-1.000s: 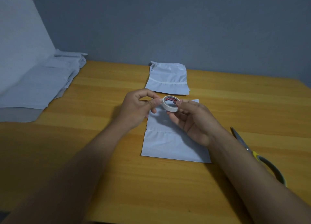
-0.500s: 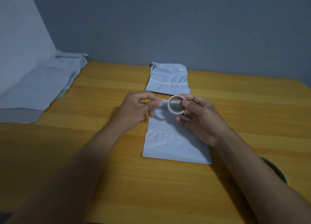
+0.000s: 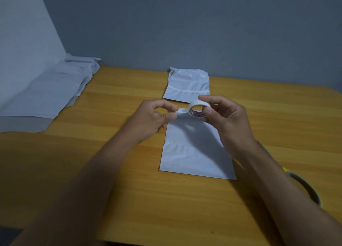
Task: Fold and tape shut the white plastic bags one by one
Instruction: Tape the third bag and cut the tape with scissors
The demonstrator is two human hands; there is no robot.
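Nearest the viewer, both forearms reach forward over the wooden desk (image 3: 129, 199). Just outside the right forearm, at the desk's right side, lie scissors (image 3: 305, 188) with a dark handle loop and a yellow accent; their blades are hidden behind the arm.

Under and between the wrists lies a folded white bag (image 3: 192, 153), flat on the desk, its near edge closest to the viewer and a crease crossing it about halfway up.

Above that bag's far end the two hands meet in the air. The right hand (image 3: 229, 120) grips a small roll of white tape (image 3: 199, 109), thumb on the near side of the ring and fingers curled over the far side. The left hand (image 3: 153, 118) pinches the loose end of the tape between thumb and forefinger; a short strip runs from that pinch to the roll, just to its right.

Beyond the hands, a second white bag (image 3: 187, 85) lies near the grey wall, folded over.

Far off to the left hand's side, a pile of white bags (image 3: 50, 90) rests at the desk's left edge, against a pale slanted surface.
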